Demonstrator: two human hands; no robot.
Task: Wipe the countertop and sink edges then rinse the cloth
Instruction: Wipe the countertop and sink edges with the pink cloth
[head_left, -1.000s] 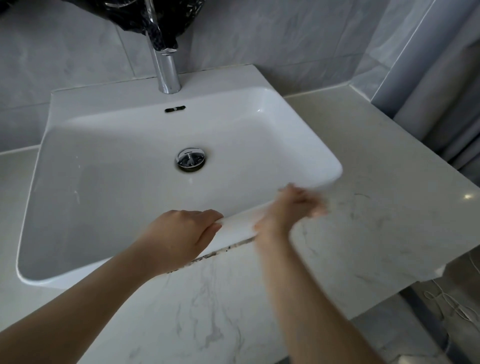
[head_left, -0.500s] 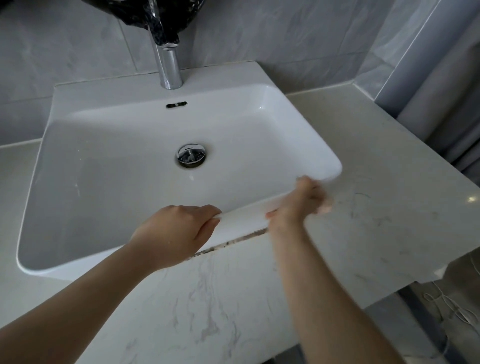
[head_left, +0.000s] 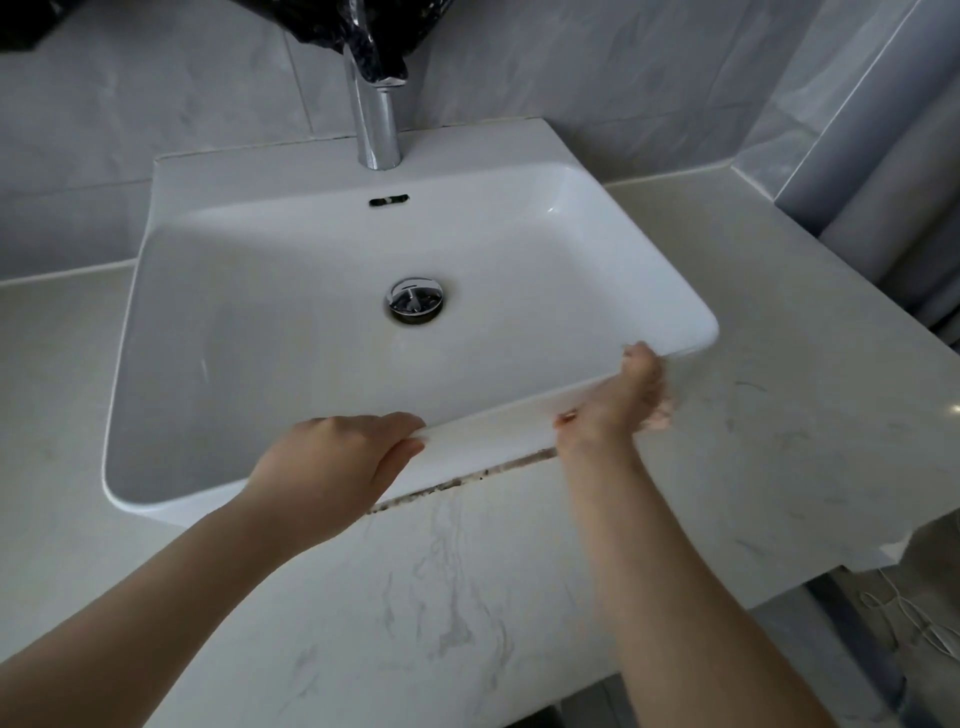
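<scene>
A white rectangular sink (head_left: 291, 332) sits on a pale marble countertop (head_left: 789, 426). My left hand (head_left: 337, 460) grips the sink's front rim, fingers curled over the edge. My right hand (head_left: 621, 400) is motion-blurred against the outer front wall of the sink, close to its front right corner, fingers bent. I see no cloth clearly; a pale smear at the right fingertips could be one. A dark grimy seam (head_left: 467, 480) runs under the sink's front wall between my hands.
A chrome faucet (head_left: 376, 124) stands at the back of the sink, its top wrapped in black plastic (head_left: 363, 31). The drain (head_left: 415, 300) is in the basin floor. Grey tiled walls rise behind. The counter's edge drops off at right, above white cables (head_left: 914, 618).
My right hand has slid to the right along the sink's front edge toward its corner. My left hand has kept its grip on the rim. The view has shifted slightly.
</scene>
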